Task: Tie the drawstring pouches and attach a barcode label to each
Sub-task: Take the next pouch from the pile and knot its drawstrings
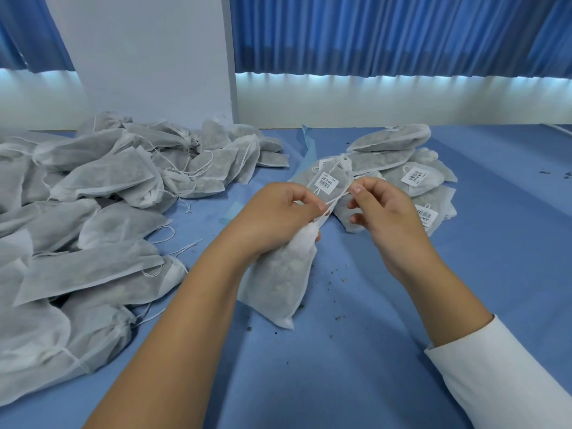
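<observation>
A white non-woven drawstring pouch (280,280) filled with dark material lies on the blue table in front of me. My left hand (278,218) grips its gathered neck and pinches the white drawstring (335,199). My right hand (383,209) pinches the other end of the string between thumb and forefinger, and the string runs taut between both hands. Beyond my hands lies a pouch with a barcode label (327,183) on it.
A large heap of unlabelled pouches (93,212) with loose strings covers the left of the blue table (371,366). A smaller stack of labelled pouches (402,168) sits at the right rear. Dark crumbs dot the cloth. White wall and blue curtains (402,35) stand behind.
</observation>
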The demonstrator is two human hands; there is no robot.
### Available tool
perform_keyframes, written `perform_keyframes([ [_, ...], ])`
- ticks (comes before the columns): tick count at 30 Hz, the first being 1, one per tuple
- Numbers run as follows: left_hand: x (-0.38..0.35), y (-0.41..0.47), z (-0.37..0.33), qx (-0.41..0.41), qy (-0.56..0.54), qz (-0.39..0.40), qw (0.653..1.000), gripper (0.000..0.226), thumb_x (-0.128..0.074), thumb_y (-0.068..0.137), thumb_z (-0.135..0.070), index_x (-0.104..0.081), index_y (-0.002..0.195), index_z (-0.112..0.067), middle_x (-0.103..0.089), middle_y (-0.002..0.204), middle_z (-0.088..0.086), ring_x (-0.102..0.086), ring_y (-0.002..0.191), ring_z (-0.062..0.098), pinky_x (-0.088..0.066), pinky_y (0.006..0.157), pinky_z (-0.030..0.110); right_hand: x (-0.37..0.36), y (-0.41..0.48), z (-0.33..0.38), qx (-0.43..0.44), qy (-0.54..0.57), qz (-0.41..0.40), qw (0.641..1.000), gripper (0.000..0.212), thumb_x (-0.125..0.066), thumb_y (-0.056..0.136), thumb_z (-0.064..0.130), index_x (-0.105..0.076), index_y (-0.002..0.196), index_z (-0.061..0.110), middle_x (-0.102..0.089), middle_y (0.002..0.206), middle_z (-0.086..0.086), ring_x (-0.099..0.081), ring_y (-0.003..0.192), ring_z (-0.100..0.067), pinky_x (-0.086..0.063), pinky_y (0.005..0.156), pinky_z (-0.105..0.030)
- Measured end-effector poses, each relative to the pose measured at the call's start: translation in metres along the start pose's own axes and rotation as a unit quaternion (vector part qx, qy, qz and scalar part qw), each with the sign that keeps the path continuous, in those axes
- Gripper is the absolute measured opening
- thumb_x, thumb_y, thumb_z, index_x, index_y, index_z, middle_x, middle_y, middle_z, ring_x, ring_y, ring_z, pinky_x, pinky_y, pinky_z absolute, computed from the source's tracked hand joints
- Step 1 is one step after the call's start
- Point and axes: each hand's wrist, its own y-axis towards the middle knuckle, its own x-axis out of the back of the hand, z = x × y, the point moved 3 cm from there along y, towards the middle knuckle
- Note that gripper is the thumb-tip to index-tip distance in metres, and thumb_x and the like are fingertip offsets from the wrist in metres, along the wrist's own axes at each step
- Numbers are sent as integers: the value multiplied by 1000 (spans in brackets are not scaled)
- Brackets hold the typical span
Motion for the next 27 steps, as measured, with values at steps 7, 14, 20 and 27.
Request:
perform_keyframes([
  [7, -5, -1, -7, -42, 24, -17, 999, 20, -64, 92, -16, -77, 78, -21, -53, 49, -2, -42, 47, 15, -25, 36, 14, -1, -1, 4, 28, -23, -42, 998, 16, -51, 100, 13, -60, 89, 19, -59, 73, 14, -55, 66, 8, -47, 62, -13],
  [14, -2, 2, -3, -25, 30, -54, 998, 25, -50, 101, -33, -72, 93, -24, -65, 74, -3, -47, 47, 1, -33, 44, 15, -1, -1, 4, 18, -30, -61, 998, 11, -52, 100, 16, -61, 94, 17, -58, 70, 12, -55, 63, 7, -47, 59, -12],
  [20, 6, -3, 4, 61, -68, 40, 995, 43, -50, 68, -35, -70, 106, -41, -55, 83, -9, -52, 77, 11, -39, 71, 29, 0, -5, 10, 39, -29, -77, 996, 13, -52, 100, 19, -59, 89, 20, -58, 69, 12, -54, 60, 5, -47, 60, -13],
  [27, 16, 7, 9, 34, -169, -91, 981, 22, -58, 93, -7, -70, 109, -17, -71, 97, 4, -64, 87, 17, -52, 85, 35, -14, -19, 24, 205, -91, 3, 975, 14, -54, 97, 9, -57, 91, 22, -55, 99, 3, -56, 92, -8, -49, 80, -28],
])
